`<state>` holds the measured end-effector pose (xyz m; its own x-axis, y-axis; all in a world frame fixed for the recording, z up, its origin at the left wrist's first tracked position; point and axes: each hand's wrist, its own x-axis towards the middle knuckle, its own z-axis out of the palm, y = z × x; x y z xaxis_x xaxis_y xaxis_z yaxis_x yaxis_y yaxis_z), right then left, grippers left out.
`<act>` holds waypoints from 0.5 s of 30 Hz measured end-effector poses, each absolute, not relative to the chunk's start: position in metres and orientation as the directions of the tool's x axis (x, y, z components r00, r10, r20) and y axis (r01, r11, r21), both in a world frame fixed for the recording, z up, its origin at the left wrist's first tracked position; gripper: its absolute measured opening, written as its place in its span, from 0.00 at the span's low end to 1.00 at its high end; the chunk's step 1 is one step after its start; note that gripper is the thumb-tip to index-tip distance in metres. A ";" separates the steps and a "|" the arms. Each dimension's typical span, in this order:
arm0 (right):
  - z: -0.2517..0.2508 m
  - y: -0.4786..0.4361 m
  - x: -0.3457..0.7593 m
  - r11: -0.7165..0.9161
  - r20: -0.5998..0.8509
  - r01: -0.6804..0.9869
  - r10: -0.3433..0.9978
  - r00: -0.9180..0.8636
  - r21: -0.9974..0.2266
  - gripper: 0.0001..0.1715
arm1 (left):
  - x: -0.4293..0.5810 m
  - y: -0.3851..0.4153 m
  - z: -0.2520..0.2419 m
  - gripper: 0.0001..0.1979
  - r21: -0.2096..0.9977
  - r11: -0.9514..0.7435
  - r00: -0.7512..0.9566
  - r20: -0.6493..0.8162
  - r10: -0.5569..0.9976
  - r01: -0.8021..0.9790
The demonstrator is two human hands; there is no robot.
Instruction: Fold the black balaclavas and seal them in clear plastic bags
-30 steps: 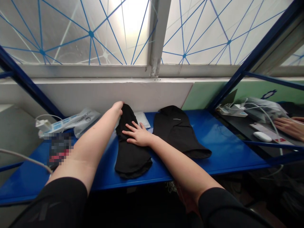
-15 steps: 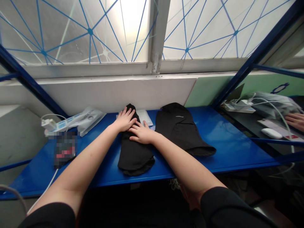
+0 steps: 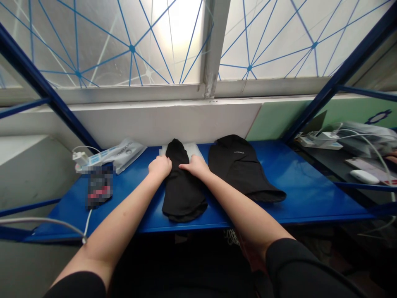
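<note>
A black cloth hood, seemingly a balaclava (image 3: 182, 194), lies folded lengthwise on the blue table (image 3: 297, 182), its narrow end toward the wall. At its left edge my left hand (image 3: 160, 167) is closed, fingers curled against the cloth. My right hand (image 3: 197, 167) pinches the opposite edge, thumb on top and fingers mostly hidden. Behind them, a clear plastic packet (image 3: 194, 151) is partly covered by the folded cloth. To the right a second black hood (image 3: 240, 167) lies spread flat, with a small pale logo near its top.
On the left are a printed plastic bag (image 3: 132, 155), a power strip (image 3: 93, 160) and a blurred-out item (image 3: 99, 190) with a cable. Blue frame bars (image 3: 62, 107) slope up at both sides. Another desk at right holds a white mouse (image 3: 364, 176); another person's hand (image 3: 392, 157) shows there.
My hands have parted from lying flat together on the folded hood to gripping its two sides. The hood looks straighter. The whole view has shifted slightly.
</note>
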<state>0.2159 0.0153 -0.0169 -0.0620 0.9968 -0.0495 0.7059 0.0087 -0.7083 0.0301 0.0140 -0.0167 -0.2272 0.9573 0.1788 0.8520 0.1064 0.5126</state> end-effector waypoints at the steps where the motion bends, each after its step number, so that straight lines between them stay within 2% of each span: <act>1: -0.020 0.018 0.215 -0.010 -0.075 0.628 0.994 -0.077 -0.778 0.30 | 0.031 0.011 -0.021 0.13 0.534 0.090 -0.231 0.202 0.952 0.840; 4: -0.029 0.024 0.213 -0.110 -0.174 0.292 0.963 -0.205 -0.950 0.20 | 0.034 0.007 -0.030 0.13 0.580 0.046 -0.224 0.239 0.945 0.813; 7: -0.032 0.026 0.217 -0.209 -0.206 0.031 0.908 -0.364 -0.977 0.16 | 0.034 0.011 -0.032 0.10 0.650 -0.036 -0.182 0.265 0.947 0.759; 10: -0.028 0.026 0.224 -0.208 -0.092 -0.196 0.873 -0.479 -0.958 0.22 | 0.026 0.016 -0.029 0.10 0.745 -0.176 -0.139 0.340 0.930 0.643; 12: -0.023 0.024 0.227 -0.195 -0.017 -0.310 0.869 -0.495 -0.931 0.27 | 0.020 0.016 -0.026 0.15 0.862 -0.223 -0.152 0.322 0.935 0.454; 14: -0.019 0.023 0.229 -0.211 0.009 -0.368 0.858 -0.514 -0.906 0.32 | 0.017 0.015 -0.022 0.22 0.974 -0.175 -0.117 0.192 0.974 0.142; 15: -0.018 0.022 0.229 -0.232 0.007 -0.380 0.846 -0.533 -0.895 0.34 | 0.016 0.013 -0.019 0.24 0.993 -0.114 -0.065 0.113 0.991 -0.014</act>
